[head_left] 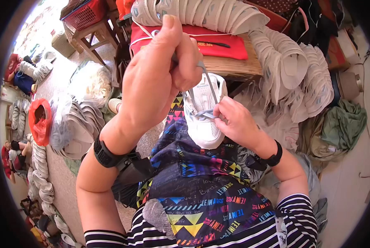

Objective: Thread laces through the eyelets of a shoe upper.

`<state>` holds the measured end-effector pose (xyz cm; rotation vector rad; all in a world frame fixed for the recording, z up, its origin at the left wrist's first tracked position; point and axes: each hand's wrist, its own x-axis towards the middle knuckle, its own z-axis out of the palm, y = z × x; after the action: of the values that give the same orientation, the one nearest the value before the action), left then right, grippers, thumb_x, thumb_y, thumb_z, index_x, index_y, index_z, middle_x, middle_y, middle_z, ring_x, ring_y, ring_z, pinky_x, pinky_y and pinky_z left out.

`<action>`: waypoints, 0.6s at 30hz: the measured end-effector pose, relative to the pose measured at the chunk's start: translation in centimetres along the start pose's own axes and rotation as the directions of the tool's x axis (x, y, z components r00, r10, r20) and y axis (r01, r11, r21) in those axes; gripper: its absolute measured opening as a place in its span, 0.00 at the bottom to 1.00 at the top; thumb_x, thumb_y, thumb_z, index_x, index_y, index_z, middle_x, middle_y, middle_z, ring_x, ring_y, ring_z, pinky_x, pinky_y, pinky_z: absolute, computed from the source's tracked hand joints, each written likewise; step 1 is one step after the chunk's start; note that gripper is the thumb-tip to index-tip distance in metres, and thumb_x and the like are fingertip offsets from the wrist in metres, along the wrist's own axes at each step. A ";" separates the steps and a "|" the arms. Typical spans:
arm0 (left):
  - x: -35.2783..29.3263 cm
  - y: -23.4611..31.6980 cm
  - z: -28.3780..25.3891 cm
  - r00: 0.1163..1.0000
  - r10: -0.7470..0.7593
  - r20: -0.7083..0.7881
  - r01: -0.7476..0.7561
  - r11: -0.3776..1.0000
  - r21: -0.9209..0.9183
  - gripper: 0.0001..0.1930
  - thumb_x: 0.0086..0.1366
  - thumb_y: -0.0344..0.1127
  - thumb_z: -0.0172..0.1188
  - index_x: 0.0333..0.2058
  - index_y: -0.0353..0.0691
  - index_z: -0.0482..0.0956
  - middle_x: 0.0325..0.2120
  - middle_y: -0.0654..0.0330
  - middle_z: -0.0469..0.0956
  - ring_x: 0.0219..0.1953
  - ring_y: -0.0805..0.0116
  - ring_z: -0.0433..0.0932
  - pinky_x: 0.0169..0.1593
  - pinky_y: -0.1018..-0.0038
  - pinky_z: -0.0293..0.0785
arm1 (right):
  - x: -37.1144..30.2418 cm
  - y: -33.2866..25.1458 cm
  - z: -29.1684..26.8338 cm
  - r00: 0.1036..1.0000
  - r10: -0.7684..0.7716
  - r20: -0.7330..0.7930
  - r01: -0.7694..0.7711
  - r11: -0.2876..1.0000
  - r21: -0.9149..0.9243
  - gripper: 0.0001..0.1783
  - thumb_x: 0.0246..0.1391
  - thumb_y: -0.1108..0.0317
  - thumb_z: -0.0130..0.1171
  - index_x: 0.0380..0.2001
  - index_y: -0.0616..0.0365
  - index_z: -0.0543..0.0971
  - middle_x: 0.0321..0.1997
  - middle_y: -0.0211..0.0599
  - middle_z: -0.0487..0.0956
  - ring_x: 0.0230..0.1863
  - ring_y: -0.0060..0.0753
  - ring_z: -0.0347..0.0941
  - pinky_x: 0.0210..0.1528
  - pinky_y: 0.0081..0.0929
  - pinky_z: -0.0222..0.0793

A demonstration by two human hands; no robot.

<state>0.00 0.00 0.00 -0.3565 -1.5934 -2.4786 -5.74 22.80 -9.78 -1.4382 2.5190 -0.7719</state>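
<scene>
Gripping flat grey lace (205, 115) in raised left hand (157, 72). Pinching it on white, round-toed mesh shoe (203, 134) with right hand (236, 119).

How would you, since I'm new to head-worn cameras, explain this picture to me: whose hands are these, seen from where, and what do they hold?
There is no machine: these are one person's bare hands. The single picture comes from a fisheye camera on their head, looking down, so straight edges bend near the rim. The left hand is raised, gripping a gray lace; the right hand pinches that lace at a white shoe upper. Beyond, a red sheet and a row of nested uppers lie on a wooden table.
</scene>
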 end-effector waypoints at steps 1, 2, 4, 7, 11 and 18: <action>0.0 0.6 0.2 0.999 0.021 0.033 -0.017 0.991 -0.133 0.28 0.78 0.50 0.31 0.18 0.45 0.62 0.17 0.66 0.61 0.19 0.74 0.60 0.28 0.80 0.58 | 0.0 0.2 0.2 0.999 -0.026 -0.030 0.026 1.000 -0.018 0.11 0.47 0.72 0.62 0.35 0.57 0.72 0.36 0.40 0.75 0.39 0.45 0.74 0.42 0.40 0.68; 0.0 1.3 0.3 0.997 0.047 0.063 -0.029 0.964 -0.265 0.28 0.78 0.50 0.30 0.18 0.46 0.61 0.17 0.68 0.60 0.19 0.76 0.58 0.28 0.80 0.57 | 0.0 0.3 0.2 0.997 -0.052 -0.060 0.050 0.998 -0.037 0.10 0.47 0.72 0.61 0.34 0.57 0.72 0.35 0.39 0.75 0.38 0.46 0.74 0.40 0.40 0.69; 0.4 4.4 0.1 0.950 0.123 0.288 -0.054 0.970 -0.236 0.28 0.78 0.50 0.30 0.19 0.46 0.62 0.18 0.68 0.60 0.19 0.76 0.57 0.28 0.80 0.57 | -0.3 -0.4 0.6 0.994 0.008 -0.106 -0.002 0.999 0.051 0.10 0.49 0.72 0.61 0.35 0.57 0.73 0.37 0.40 0.75 0.38 0.46 0.74 0.40 0.40 0.69; -0.4 4.3 1.0 0.924 0.183 0.337 -0.091 0.958 -0.271 0.27 0.78 0.50 0.29 0.21 0.45 0.63 0.19 0.68 0.60 0.19 0.76 0.57 0.28 0.80 0.58 | -0.4 -1.2 0.4 0.986 0.016 -0.165 0.013 0.984 0.176 0.12 0.52 0.72 0.59 0.40 0.59 0.73 0.40 0.41 0.77 0.40 0.47 0.75 0.41 0.40 0.71; -0.4 2.2 2.6 0.966 0.251 0.065 -0.219 0.925 -0.310 0.26 0.78 0.50 0.30 0.28 0.41 0.68 0.22 0.66 0.64 0.20 0.77 0.61 0.29 0.80 0.59 | 1.7 -3.4 0.4 0.975 -0.047 -0.218 0.119 0.936 0.331 0.18 0.55 0.71 0.59 0.49 0.62 0.73 0.44 0.46 0.79 0.43 0.47 0.77 0.46 0.35 0.72; -0.7 1.2 -3.5 0.938 -0.030 -0.345 -0.080 0.950 -0.301 0.18 0.77 0.43 0.39 0.44 0.32 0.71 0.33 0.60 0.72 0.24 0.78 0.63 0.31 0.78 0.64 | 5.3 -2.1 -2.8 0.998 0.065 0.019 -0.041 0.364 0.930 0.12 0.68 0.63 0.50 0.42 0.61 0.77 0.34 0.28 0.76 0.34 0.17 0.71 0.42 0.18 0.68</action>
<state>0.59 -3.63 -0.58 0.0257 -1.0581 -2.5921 -8.00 18.51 -5.64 -0.8533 1.4759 -1.7975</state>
